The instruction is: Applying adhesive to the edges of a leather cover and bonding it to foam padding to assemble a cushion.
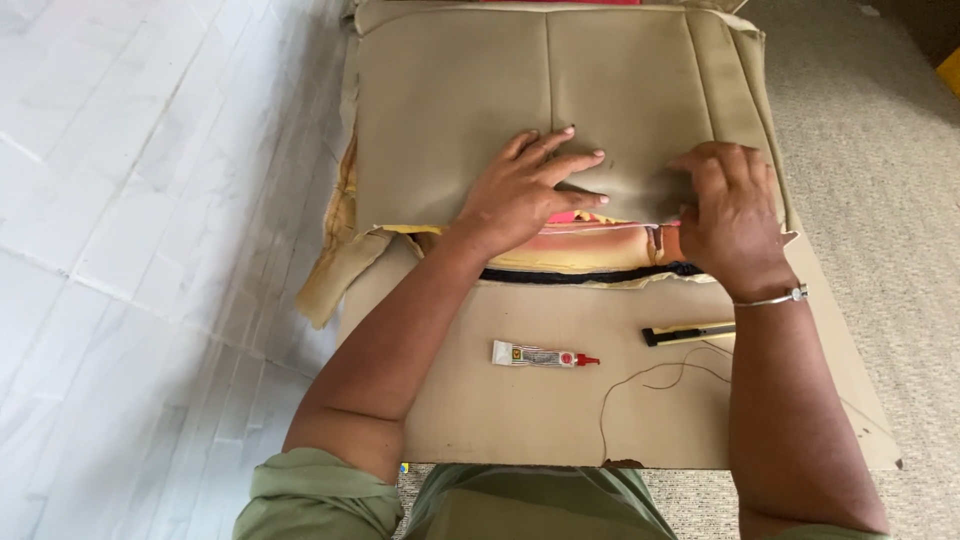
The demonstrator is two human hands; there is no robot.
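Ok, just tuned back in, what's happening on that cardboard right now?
A person is pressing both hands on a tan seat cover laid over a cardboard sheet. The left hand lies flat near the cover's lower edge; the right hand pinches that edge, where yellow foam shows. A small glue tube, a utility knife and a loose thread lie untouched on the cardboard.

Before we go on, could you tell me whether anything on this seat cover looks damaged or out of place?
Yes. The tan seat cover is torn open along its near edge, baring yellow foam beneath both hands. A loose flap hangs off its left corner.
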